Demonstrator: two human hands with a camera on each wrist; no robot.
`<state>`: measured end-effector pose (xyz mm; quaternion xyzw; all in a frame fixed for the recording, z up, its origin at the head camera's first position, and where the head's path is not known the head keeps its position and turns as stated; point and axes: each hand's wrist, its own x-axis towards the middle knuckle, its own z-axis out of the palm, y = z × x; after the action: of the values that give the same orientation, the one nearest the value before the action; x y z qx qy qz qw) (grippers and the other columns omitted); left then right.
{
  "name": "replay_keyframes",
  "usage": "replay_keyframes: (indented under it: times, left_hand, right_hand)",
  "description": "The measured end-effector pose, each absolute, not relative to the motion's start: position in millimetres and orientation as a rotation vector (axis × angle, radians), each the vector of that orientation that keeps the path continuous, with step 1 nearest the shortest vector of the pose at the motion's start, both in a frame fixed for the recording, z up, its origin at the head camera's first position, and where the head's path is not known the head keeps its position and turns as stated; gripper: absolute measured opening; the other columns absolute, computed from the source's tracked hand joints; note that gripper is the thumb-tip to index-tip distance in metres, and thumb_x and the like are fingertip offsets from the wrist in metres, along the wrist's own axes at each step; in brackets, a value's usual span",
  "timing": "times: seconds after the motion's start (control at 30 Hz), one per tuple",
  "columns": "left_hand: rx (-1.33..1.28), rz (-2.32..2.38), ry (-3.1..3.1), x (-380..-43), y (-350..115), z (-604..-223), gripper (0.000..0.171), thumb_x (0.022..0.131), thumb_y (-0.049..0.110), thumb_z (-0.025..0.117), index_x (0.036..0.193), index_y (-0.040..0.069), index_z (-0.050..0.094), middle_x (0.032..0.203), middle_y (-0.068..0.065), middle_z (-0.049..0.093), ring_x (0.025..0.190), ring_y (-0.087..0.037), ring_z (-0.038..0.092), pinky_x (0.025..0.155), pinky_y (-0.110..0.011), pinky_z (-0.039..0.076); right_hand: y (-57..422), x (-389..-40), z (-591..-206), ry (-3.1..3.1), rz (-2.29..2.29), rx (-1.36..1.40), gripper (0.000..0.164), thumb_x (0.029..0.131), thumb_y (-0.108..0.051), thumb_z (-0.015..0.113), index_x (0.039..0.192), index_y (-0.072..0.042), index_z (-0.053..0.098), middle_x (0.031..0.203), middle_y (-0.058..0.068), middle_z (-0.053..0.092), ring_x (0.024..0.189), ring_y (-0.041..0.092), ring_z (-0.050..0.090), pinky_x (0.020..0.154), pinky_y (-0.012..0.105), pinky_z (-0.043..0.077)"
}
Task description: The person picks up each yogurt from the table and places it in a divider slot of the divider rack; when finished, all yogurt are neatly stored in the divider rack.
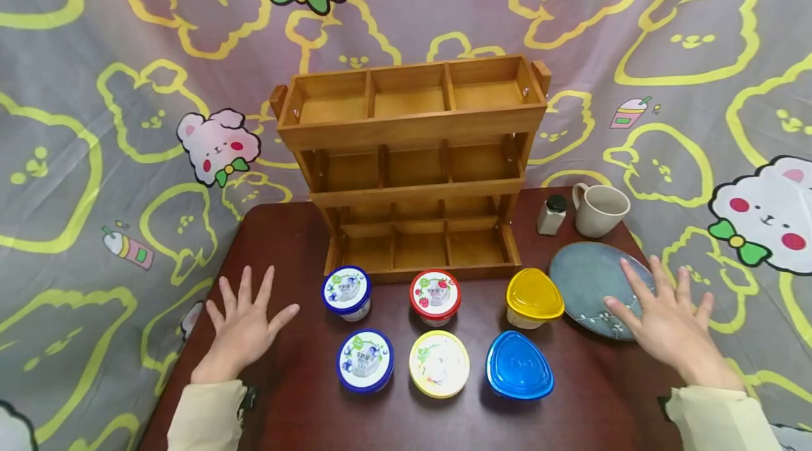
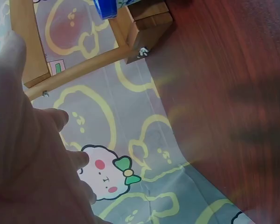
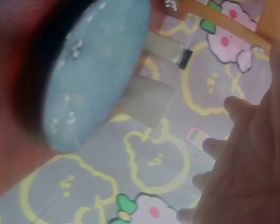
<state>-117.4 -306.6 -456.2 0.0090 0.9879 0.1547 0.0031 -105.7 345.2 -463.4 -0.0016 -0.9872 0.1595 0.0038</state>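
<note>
My left hand (image 1: 246,324) is spread with straight fingers over the table's left side, left of two blue-rimmed pudding cups (image 1: 346,290). It holds nothing. On the other side, my right hand (image 1: 672,324) has its fingers fanned out over the right edge of the grey-blue oval plate (image 1: 586,282), overlapping it in the head view and gripping nothing. Between the hands stand a red-rimmed cup (image 1: 435,296), a yellow-rimmed cup (image 1: 439,364), a yellow-lidded tub (image 1: 535,296) and a blue-lidded tub (image 1: 519,366). In the right wrist view the plate (image 3: 95,79) appears beyond the fingers.
A wooden three-tier rack (image 1: 412,128) with divided compartments stands at the back middle. Right of it are a black-capped shaker (image 1: 552,215) and a pale mug (image 1: 601,211). Patterned cloth (image 1: 127,176) hangs behind and beside the dark red-brown table (image 1: 279,239).
</note>
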Motion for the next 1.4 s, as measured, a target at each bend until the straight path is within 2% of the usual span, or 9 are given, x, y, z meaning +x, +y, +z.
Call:
replay_keyframes:
  times: [0.23,0.33,0.43,0.53,0.7,0.9,1.1,1.27,1.4]
  left_hand:
    - [0.064,0.600,3.057,-127.7,-307.8,-456.5,0.096,0.094,0.064,0.050,0.160,0.010,0.007,0.158,-0.034,0.000,0.139,-0.055,-0.021,0.101,-0.077,-0.014]
    - [0.048,0.809,2.957,-143.8,-312.6,-462.4,0.091,0.096,0.060,0.052,0.158,0.005,0.015,0.158,-0.033,0.011,0.144,-0.054,-0.002,0.109,-0.074,0.003]
    - [-0.029,1.080,2.809,-167.0,-318.4,-475.1,0.083,0.099,0.054,0.052,0.156,0.002,0.023,0.156,-0.028,0.026,0.142,-0.048,0.022,0.110,-0.065,0.024]
    - [-0.130,1.416,2.582,-192.5,-320.8,-490.6,0.072,0.102,0.042,0.053,0.154,-0.001,0.028,0.151,-0.028,0.036,0.136,-0.044,0.039,0.107,-0.056,0.037]
    - [-0.200,1.787,2.244,-225.3,-314.7,-512.0,0.063,0.105,0.023,0.052,0.151,-0.009,0.026,0.149,-0.033,0.036,0.132,-0.046,0.042,0.105,-0.052,0.040]
    - [-0.237,1.766,2.215,-242.7,-292.6,-523.2,0.061,0.103,0.022,0.055,0.149,-0.010,0.031,0.145,-0.032,0.042,0.126,-0.043,0.051,0.102,-0.050,0.045]
    - [-0.196,1.734,2.268,-246.9,-279.4,-534.2,0.059,0.100,0.017,0.062,0.144,-0.014,0.038,0.131,-0.033,0.055,0.104,-0.031,0.066,0.092,-0.044,0.054]
    - [-0.153,1.597,2.409,-251.2,-279.1,-540.7,0.049,0.096,0.014,0.067,0.134,-0.014,0.052,0.120,-0.028,0.064,0.095,-0.022,0.066,0.083,-0.032,0.056]
    - [-0.157,1.558,2.442,-256.2,-281.3,-540.8,0.044,0.094,0.010,0.068,0.130,-0.012,0.057,0.117,-0.027,0.066,0.095,-0.022,0.066,0.085,-0.033,0.056]
  right_hand:
    - [324.3,-106.2,-426.6,-3.004,0.450,0.113,0.083,0.097,-0.056,0.053,0.160,-0.020,0.014,0.159,0.030,0.003,0.139,0.059,-0.017,0.098,0.078,-0.018]
    - [301.9,-111.6,-400.3,-2.929,0.443,0.268,0.079,0.094,-0.051,0.061,0.157,-0.015,0.029,0.153,0.029,0.024,0.139,0.058,0.011,0.104,0.078,0.004]
    - [269.1,-120.3,-371.8,-2.897,0.454,0.440,0.074,0.091,-0.048,0.069,0.149,-0.010,0.043,0.144,0.027,0.042,0.128,0.051,0.039,0.099,0.071,0.032]
    - [224.3,-134.6,-351.9,-2.916,0.476,0.589,0.070,0.089,-0.047,0.072,0.143,-0.008,0.052,0.137,0.022,0.053,0.120,0.043,0.053,0.093,0.061,0.046]
    - [137.9,-169.1,-348.4,-2.975,0.530,0.906,0.065,0.090,-0.046,0.070,0.141,-0.009,0.055,0.135,0.016,0.058,0.122,0.034,0.056,0.100,0.051,0.047]
    - [44.0,-205.0,-373.2,-3.127,0.490,1.143,0.068,0.092,-0.044,0.069,0.145,-0.007,0.050,0.143,0.016,0.053,0.134,0.034,0.045,0.112,0.045,0.035]
    - [-28.4,-218.8,-409.1,-3.257,0.294,1.158,0.087,0.087,-0.054,0.071,0.151,-0.004,0.039,0.151,0.016,0.043,0.141,0.030,0.036,0.115,0.038,0.030]
    - [-63.2,-214.8,-432.3,-3.304,0.206,1.154,0.109,0.078,-0.064,0.074,0.155,-0.003,0.029,0.154,0.015,0.038,0.138,0.033,0.039,0.112,0.039,0.035]
    - [-77.9,-212.7,-444.5,-3.297,0.164,1.090,0.119,0.070,-0.067,0.078,0.156,-0.003,0.026,0.154,0.015,0.036,0.135,0.036,0.041,0.108,0.042,0.040]
